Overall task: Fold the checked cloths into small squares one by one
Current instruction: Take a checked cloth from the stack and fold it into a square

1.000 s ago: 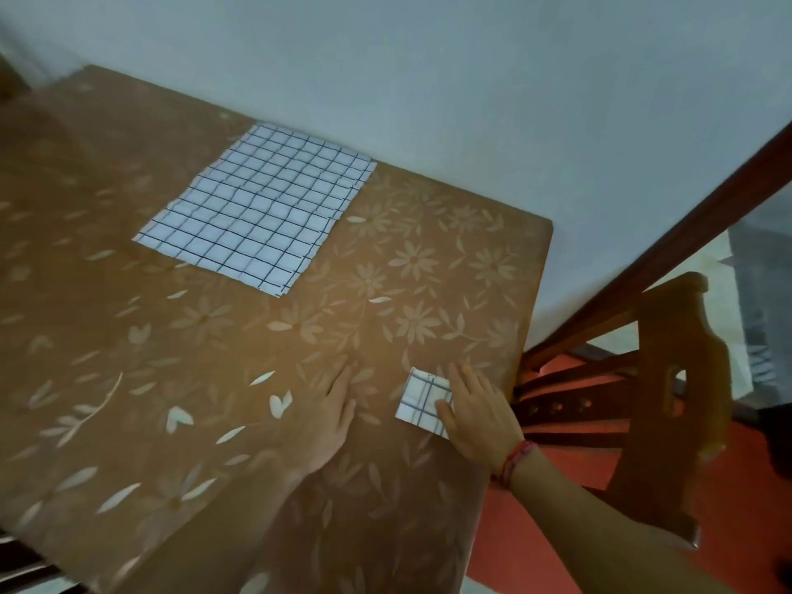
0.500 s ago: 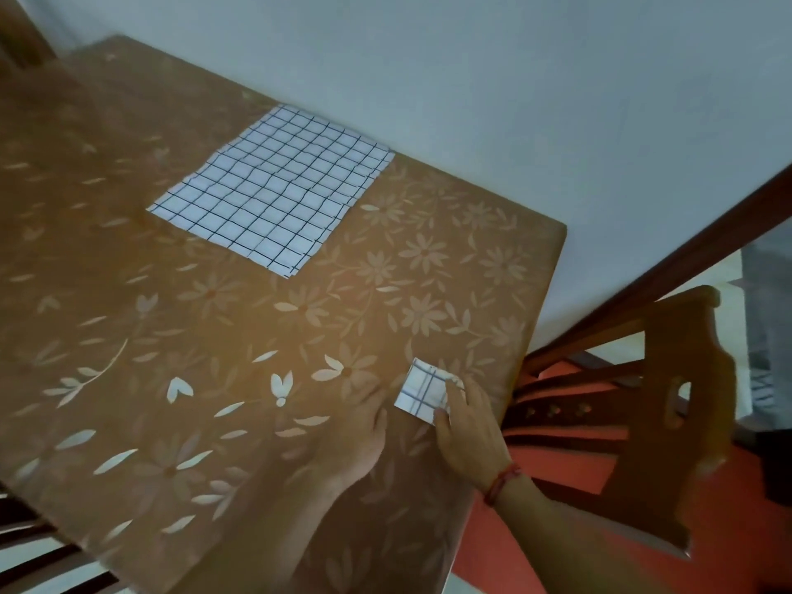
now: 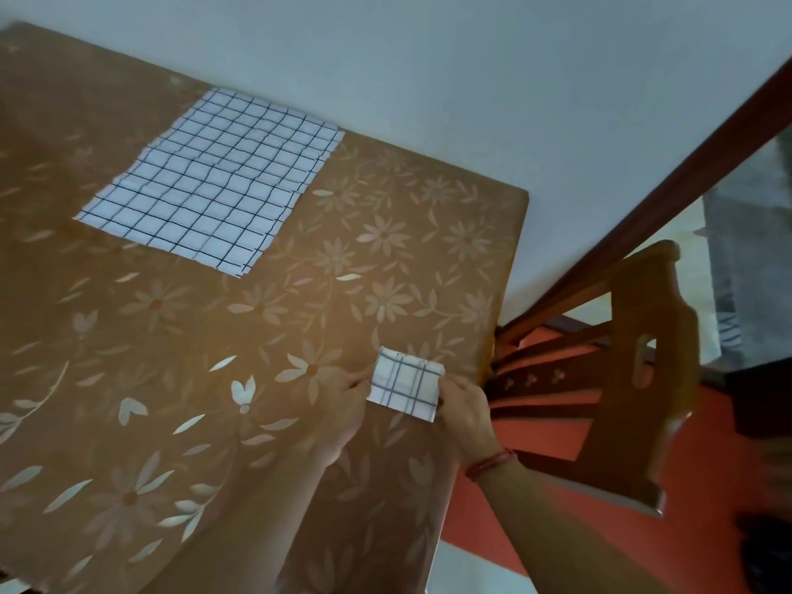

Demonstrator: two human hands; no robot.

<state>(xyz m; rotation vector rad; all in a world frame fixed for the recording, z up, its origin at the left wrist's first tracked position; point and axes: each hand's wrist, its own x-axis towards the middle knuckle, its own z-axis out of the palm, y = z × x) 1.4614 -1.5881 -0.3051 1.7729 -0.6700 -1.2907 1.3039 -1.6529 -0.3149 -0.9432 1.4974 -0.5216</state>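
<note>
A small folded square of white checked cloth (image 3: 405,385) lies near the table's right edge. My right hand (image 3: 465,415) pinches its right side between thumb and fingers. My left hand (image 3: 343,405) sits just left of it, with a fingertip touching the cloth's left edge. A larger checked cloth (image 3: 214,180) lies spread flat at the far side of the table, close to the wall and away from both hands.
The table wears a brown cover with a pale flower print (image 3: 171,358). A wooden chair (image 3: 634,379) stands just beyond the table's right edge over a red floor. A white wall runs along the far side.
My right hand has gone from resting flat on the folded square to pinching its right side. My left hand has shifted right to touch its left edge.
</note>
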